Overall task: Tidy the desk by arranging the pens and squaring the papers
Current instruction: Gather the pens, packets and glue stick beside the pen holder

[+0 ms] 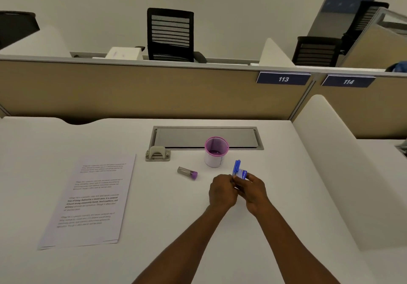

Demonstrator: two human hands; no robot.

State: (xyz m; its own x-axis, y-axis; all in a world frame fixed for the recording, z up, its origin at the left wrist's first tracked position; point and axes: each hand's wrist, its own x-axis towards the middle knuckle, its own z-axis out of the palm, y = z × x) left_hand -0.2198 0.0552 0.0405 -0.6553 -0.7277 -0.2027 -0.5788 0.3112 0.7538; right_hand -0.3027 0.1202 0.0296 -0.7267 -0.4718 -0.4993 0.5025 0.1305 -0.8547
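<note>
My left hand (pixel 222 192) and my right hand (pixel 253 192) meet above the white desk (pixel 286 195), both closed around a bundle of blue pens (pixel 237 167) with a white-and-blue label. The pens point up and away from me. Just beyond them stands an empty pen cup (pixel 214 151), pink rim, white body. A stack of printed papers (pixel 92 198) lies at the left of the desk, its sheets slightly fanned at the bottom edge. A small clear tube with a purple cap (pixel 187 172) lies on its side left of the hands.
A grey hole punch (pixel 157 153) sits beside a recessed cable tray (pixel 207 137) at the desk's back. A tan partition (pixel 154 90) bounds the far side, a white divider (pixel 326 151) the right. Black chairs stand beyond.
</note>
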